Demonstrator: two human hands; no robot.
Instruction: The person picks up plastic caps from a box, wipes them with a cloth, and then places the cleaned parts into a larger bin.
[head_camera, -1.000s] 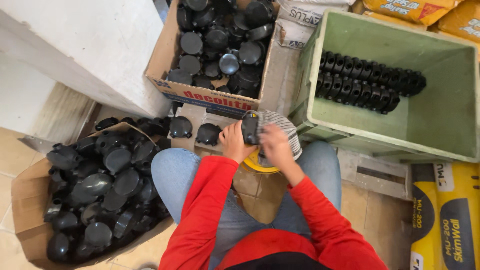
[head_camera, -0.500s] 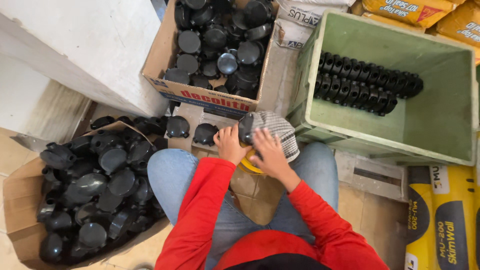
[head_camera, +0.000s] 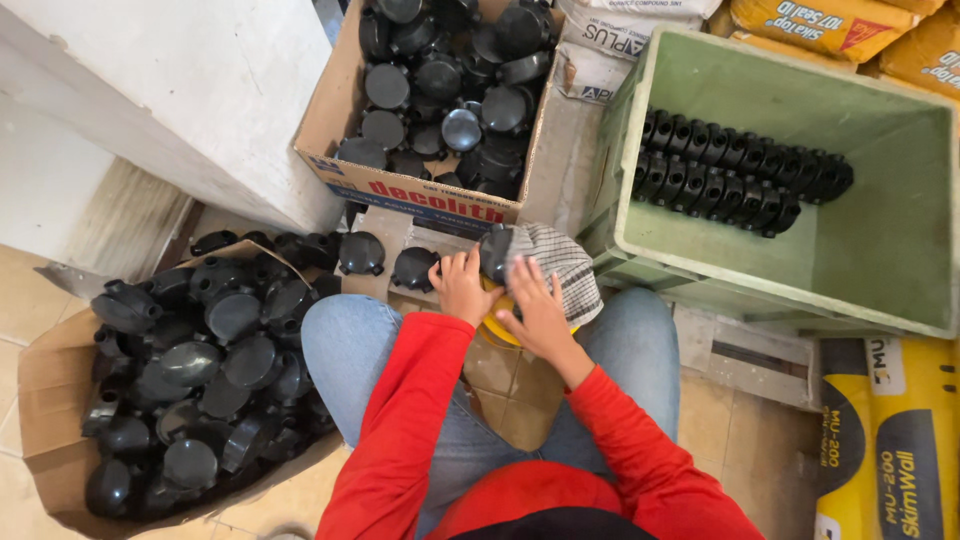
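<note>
My left hand (head_camera: 462, 286) grips a black round plastic junction box (head_camera: 495, 252) at its left side. My right hand (head_camera: 535, 305) presses a grey checked cloth (head_camera: 560, 262) over that box. Both hands sit above a yellow round object (head_camera: 498, 328) between my knees, mostly hidden. Two more black boxes (head_camera: 388, 260) lie on a cardboard flap just left of my left hand.
A torn carton (head_camera: 50, 400) of black boxes lies at the left. Another carton (head_camera: 420, 195) full of them stands ahead. A green crate (head_camera: 900, 240) at the right holds two neat rows of boxes (head_camera: 740, 180). Sacks (head_camera: 890, 440) lie right; a white wall block (head_camera: 160, 90) stands left.
My right hand with the cloth has slid slightly across the black box. My left hand keeps its hold in the same place. The view has drifted a little.
</note>
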